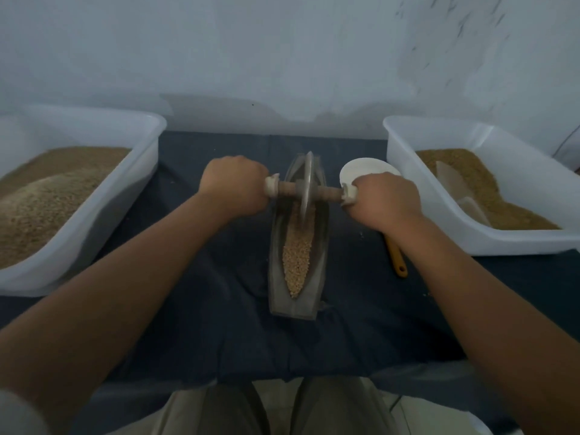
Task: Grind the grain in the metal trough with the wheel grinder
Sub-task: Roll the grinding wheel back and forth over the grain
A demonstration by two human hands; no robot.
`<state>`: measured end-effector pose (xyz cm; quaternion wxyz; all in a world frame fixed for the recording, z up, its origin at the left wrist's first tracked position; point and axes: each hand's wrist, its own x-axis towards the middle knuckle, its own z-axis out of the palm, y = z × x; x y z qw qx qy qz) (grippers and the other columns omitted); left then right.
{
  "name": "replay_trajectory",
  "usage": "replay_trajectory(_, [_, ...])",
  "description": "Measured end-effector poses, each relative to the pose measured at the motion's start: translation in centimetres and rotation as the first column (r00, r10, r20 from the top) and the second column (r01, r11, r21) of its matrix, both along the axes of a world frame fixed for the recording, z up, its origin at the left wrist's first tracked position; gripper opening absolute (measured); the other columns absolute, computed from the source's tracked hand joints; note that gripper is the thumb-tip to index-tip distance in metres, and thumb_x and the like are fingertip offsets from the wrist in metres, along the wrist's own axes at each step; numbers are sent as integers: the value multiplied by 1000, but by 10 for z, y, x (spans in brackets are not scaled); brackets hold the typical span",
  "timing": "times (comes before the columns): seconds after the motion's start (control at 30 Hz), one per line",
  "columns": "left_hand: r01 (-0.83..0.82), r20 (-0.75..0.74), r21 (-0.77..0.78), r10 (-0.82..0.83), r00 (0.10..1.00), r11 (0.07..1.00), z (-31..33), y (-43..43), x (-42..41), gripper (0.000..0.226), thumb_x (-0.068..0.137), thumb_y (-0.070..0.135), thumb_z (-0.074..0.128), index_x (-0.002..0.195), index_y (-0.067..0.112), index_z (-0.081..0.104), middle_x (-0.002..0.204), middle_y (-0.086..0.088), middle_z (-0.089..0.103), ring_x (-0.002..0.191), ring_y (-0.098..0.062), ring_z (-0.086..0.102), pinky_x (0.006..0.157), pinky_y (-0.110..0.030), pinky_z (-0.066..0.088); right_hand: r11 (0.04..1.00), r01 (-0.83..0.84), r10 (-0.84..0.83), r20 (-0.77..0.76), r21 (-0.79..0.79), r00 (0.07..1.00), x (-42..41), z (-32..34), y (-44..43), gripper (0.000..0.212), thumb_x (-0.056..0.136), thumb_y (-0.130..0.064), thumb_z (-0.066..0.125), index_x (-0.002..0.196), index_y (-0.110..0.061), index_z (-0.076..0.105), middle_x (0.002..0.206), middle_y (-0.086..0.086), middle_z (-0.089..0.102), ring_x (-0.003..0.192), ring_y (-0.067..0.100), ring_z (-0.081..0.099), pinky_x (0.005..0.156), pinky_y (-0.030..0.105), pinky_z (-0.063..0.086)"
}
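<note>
Left hand [233, 186]: fingers curled tight round the left end of the wooden axle; grip closed.
Right hand [386, 199]: fingers curled round the right end of the same axle; grip closed.
Wheel grinder [307, 183]: thin grey metal disc on a brown wooden cross-axle with pale knob ends. It stands upright on edge in the far half of the trough, with its lower rim down among the grain.
Boat-shaped grey metal trough [276, 262]: lies lengthwise at the middle of the surface, one pointed end toward the person.
Pale tan grain [298, 255]: a narrow strip along the trough's channel, mostly on the near side of the disc.
White round ladle with an orange handle [361, 171]: lies just right of the trough, partly under the right hand and wrist.
Dark blue cloth [204, 309]: covers the surface.
White plastic tub, left [150, 146]: heaped with fine tan meal.
White plastic tub, right [408, 171]: holds darker tan grain and a translucent scoop [452, 180].
</note>
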<state>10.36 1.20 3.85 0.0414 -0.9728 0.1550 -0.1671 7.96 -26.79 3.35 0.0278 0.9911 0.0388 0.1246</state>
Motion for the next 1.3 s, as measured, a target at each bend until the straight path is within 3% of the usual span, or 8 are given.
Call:
replay_trajectory(0.13, [131,85,67,-137,987,989,-11,27,-64,34,78,52,52,58,29,38,52,10,40,46,-20,45,48,-22,27,985,-137,160,-260,105,952,-66,8,-8,29,72,-61,54,68,-33,59,63,-10,59,57,6,56,49,28,39])
replay_trajectory(0.23, [191,177,65,-199,964,980,-17,44,-95,37,72,51,60,59,30,33,47,11,33,37,-21,34,49,-20,16,960,-204,257,-315,190,914,-88,13,-10,30,59,-67,44,74,-48,61,61,-10,61,49,6,56,46,28,37])
replay_trajectory(0.33, [121,169,47,-128,977,991,-24,37,-78,40,79,53,58,59,27,34,49,11,33,40,-24,39,50,-25,28,979,-161,187,-248,122,951,-65,6,-8,40,61,-66,43,64,-31,61,56,-7,60,51,6,55,47,28,38])
replay_trajectory(0.57, [-6,52,35,4,999,999,3,-9,14,41,87,54,57,60,24,49,58,6,48,53,-21,48,57,-29,39,998,42,-42,2,40,999,8,-8,-5,36,85,-62,51,74,-29,62,69,-8,56,60,12,46,52,26,25])
replay_trajectory(0.7, [54,-49,6,-53,997,999,-7,9,-21,30,80,52,54,65,26,53,63,9,52,60,-22,55,57,-30,43,997,-53,60,-121,61,991,-29,4,-6,29,79,-54,56,67,-29,61,64,-10,58,59,11,55,51,26,35])
replay_trajectory(0.87, [106,-63,-27,-107,992,994,-27,47,-79,32,75,61,44,61,32,44,54,13,43,45,-9,32,47,-22,18,967,-252,253,-59,31,966,-73,11,-5,34,63,-64,41,52,-33,48,44,-13,46,41,1,44,41,21,30])
replay_trajectory(1.1, [-49,-53,-41,47,997,998,-12,6,-5,30,88,50,54,70,26,56,67,6,56,60,-23,55,60,-31,44,995,-64,71,96,-74,993,5,8,3,32,77,-51,54,55,-27,51,54,-9,49,49,12,44,49,24,27])
replay_trajectory(1.3, [0,-142,-34,-5,990,999,-7,9,-22,32,87,52,54,67,27,56,67,8,56,58,-18,52,59,-31,43,998,-63,58,-150,-26,987,-18,21,3,26,77,-47,60,62,-26,60,63,-7,60,60,14,57,51,27,36])
